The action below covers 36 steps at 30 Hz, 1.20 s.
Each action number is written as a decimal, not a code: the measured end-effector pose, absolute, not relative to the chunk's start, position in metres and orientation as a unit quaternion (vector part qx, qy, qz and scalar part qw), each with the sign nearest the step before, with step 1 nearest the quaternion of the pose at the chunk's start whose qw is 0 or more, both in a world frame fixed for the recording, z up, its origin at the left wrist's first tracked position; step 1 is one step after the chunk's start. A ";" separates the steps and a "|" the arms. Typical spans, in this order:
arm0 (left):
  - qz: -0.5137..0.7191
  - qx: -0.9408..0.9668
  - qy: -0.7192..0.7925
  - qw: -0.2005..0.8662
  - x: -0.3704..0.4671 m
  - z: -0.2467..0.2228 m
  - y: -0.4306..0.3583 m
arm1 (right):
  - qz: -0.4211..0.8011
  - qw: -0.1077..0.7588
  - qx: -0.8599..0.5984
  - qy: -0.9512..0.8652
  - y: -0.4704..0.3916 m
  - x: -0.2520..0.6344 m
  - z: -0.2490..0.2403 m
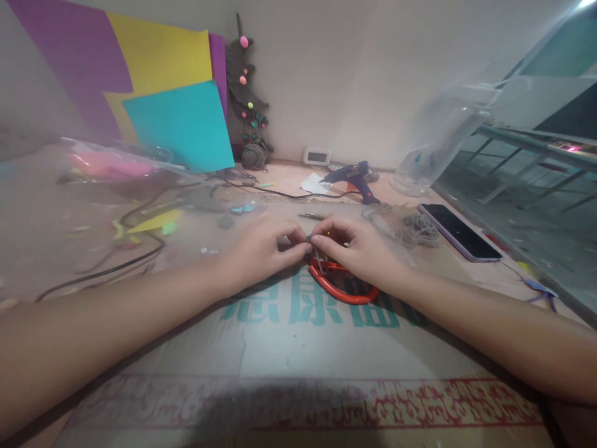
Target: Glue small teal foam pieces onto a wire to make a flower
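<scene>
My left hand (270,246) and my right hand (352,246) meet fingertip to fingertip above the cardboard (280,351). Both pinch thumb against forefinger on a thin grey cord (319,260), a bit of which hangs below the fingers. A tiny dark piece shows at the pinch, too small to name. Red-handled scissors (345,295) lie under my right hand, their blades mostly hidden. Just beyond the fingers is a slim pen-like tool (312,216). Grey cord lies in a loose bundle (418,230) to the right of my right hand.
A blue glue gun (357,177), a small white display (317,155) and a clear plastic container (422,149) stand at the back. Right is a phone (459,231). Coloured sheets (181,127) and a decorated grey tree shape (247,93) lean on the wall. A black cable (107,270) crosses left.
</scene>
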<state>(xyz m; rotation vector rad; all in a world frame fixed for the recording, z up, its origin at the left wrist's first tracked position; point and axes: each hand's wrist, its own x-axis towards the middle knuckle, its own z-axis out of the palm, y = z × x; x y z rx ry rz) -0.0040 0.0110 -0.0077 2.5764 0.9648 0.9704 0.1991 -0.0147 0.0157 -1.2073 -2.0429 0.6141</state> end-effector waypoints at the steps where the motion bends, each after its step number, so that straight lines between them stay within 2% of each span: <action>1: 0.330 0.877 0.329 0.115 -0.004 -0.008 0.011 | 0.240 0.337 -0.463 -0.784 -0.015 0.199 0.016; 12: 0.331 0.855 0.361 0.169 -0.004 -0.005 0.012 | 0.347 0.361 -0.448 -0.740 -0.015 0.201 0.014; 19: 0.329 0.828 0.408 0.198 -0.004 -0.003 0.013 | 0.187 0.440 -0.470 -0.742 -0.018 0.207 0.013; 25: 0.320 0.813 0.428 0.231 -0.003 -0.001 0.013 | 0.156 0.432 -0.470 -0.754 -0.019 0.205 0.012; 30: 0.325 0.814 0.420 0.234 -0.003 -0.002 0.014 | 0.162 0.466 -0.421 -0.761 -0.015 0.208 0.008; 36: 0.312 0.814 0.422 0.250 -0.003 -0.003 0.015 | 0.077 0.385 -0.413 -0.822 -0.020 0.212 0.014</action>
